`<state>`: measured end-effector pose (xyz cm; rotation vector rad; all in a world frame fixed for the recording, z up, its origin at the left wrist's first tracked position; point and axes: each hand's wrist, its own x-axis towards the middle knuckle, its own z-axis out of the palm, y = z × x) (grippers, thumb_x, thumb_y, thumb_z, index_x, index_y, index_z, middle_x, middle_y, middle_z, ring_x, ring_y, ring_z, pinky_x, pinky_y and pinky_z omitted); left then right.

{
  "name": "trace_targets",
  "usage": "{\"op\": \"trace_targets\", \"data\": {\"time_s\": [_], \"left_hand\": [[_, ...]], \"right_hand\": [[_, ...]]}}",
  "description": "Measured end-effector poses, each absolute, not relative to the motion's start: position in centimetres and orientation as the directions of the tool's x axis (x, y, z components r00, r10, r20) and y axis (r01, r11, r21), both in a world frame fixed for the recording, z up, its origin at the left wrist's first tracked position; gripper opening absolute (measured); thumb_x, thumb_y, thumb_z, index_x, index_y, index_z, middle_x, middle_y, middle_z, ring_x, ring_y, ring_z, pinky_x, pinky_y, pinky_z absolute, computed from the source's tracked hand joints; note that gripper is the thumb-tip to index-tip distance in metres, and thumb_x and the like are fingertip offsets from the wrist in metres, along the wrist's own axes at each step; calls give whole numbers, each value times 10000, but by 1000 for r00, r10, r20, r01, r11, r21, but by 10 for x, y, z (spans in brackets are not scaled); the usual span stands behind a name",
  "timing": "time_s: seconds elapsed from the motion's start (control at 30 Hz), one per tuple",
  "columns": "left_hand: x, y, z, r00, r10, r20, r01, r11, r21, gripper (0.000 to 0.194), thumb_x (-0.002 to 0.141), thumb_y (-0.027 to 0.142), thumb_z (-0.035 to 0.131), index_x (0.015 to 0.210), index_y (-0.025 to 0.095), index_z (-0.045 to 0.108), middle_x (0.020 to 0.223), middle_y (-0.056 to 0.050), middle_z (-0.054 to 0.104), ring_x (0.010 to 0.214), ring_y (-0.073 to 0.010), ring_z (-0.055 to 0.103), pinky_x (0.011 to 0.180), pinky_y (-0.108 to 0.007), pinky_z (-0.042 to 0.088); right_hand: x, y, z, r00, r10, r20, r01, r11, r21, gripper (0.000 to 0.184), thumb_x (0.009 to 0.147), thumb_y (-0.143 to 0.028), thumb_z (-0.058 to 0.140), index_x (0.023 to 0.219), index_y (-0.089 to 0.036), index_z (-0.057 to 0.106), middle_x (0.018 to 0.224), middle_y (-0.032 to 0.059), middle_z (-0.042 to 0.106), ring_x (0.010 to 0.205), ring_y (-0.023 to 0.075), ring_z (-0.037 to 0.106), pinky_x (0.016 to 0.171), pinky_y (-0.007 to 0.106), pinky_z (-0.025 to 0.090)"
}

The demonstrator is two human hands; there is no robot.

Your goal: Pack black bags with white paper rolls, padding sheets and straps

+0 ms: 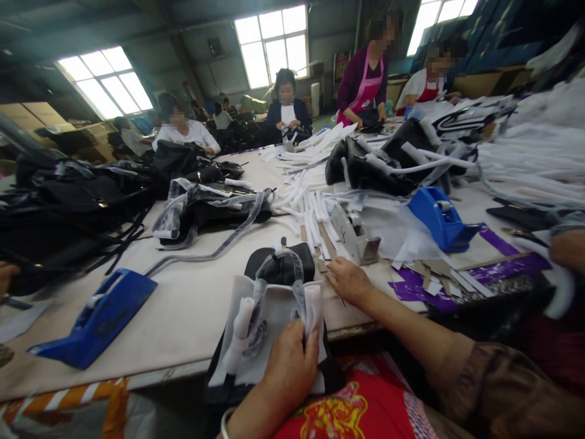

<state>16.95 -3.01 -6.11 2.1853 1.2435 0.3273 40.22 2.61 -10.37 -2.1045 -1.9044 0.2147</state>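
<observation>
A black handbag (258,265) stands at the table's front edge, white foam sheet (281,305) against its side. Its looped handle (297,268) is wrapped in clear plastic. On the left handle end is a rolled white foam piece (242,323). My left hand (290,360) is closed around another white foam piece (313,305) at the right handle end. Just right of the bag, my right hand (350,280) rests low over the table with fingers drawn together, close to a small cardboard strip (322,266). What lies under its fingertips is hidden.
A grey tape dispenser (350,235) stands beyond my right hand; blue dispensers (445,219) (98,317) stand farther right and left. White foam strips (315,213), cardboard scraps (434,277) and black bags (210,213) cover much of the table (192,305). Several people work around it.
</observation>
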Motion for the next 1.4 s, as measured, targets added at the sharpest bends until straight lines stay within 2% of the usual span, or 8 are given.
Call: {"op": "trace_targets", "data": {"time_s": [0.17,0.3,0.5,0.73,1.0,1.2,1.33,1.4], "left_hand": [[171,-27,-61,526,846,-90,692,-364,624,321,963,355,385,974,158,638,930,-146,689,907,-292,650,816,-407,487],[173,-26,-60,526,844,-102,688,-351,635,323,963,350,388,995,156,644,955,-152,696,926,-295,652,824,-406,485],[172,-25,-57,521,849,-90,675,-345,652,304,957,341,403,956,157,645,916,-144,701,880,-285,659,785,-389,485],[171,-25,-54,514,853,-94,680,-338,651,295,958,328,407,947,153,643,919,-143,700,880,-289,660,767,-388,477],[168,-20,-54,533,838,-118,624,-295,724,275,959,323,418,979,166,643,954,-121,700,909,-269,651,810,-372,476],[172,-18,-56,545,827,-138,620,-286,731,308,969,340,397,990,157,645,965,-128,702,920,-270,646,813,-370,474],[170,-20,-55,530,837,-136,630,-281,724,295,962,337,414,975,154,645,954,-126,702,904,-264,649,791,-355,476],[169,-21,-54,521,842,-138,633,-273,724,291,958,336,423,969,149,646,943,-126,703,892,-265,650,780,-355,477]], "right_hand": [[399,46,-107,70,997,26,975,-63,-211,248,917,-360,568,999,-149,669,1023,138,652,936,256,654,779,318,472],[405,51,-107,1,1000,-21,987,-4,-159,274,985,-280,431,1001,-143,668,1009,140,663,890,241,672,759,319,476],[398,52,-102,-43,998,-42,992,38,-116,375,938,-432,539,1090,-104,640,1086,186,654,975,290,662,794,350,497],[392,56,-94,-66,995,-79,995,60,-78,286,958,-129,394,1032,-95,668,1023,195,683,896,253,684,755,327,492],[423,-41,-79,-225,952,-209,974,221,-43,181,850,-148,526,867,-139,706,857,145,684,769,254,672,654,322,453],[429,-52,-66,-153,962,-225,983,124,-137,284,921,-404,524,864,-190,701,887,100,689,821,244,671,693,312,445],[405,-22,-69,-109,976,-186,982,77,-172,296,883,-432,578,948,-171,702,960,137,673,890,278,652,745,343,462],[395,-10,-77,-61,985,-164,962,15,-271,282,826,-396,649,967,-156,692,1015,161,660,971,312,631,810,380,466]]}}
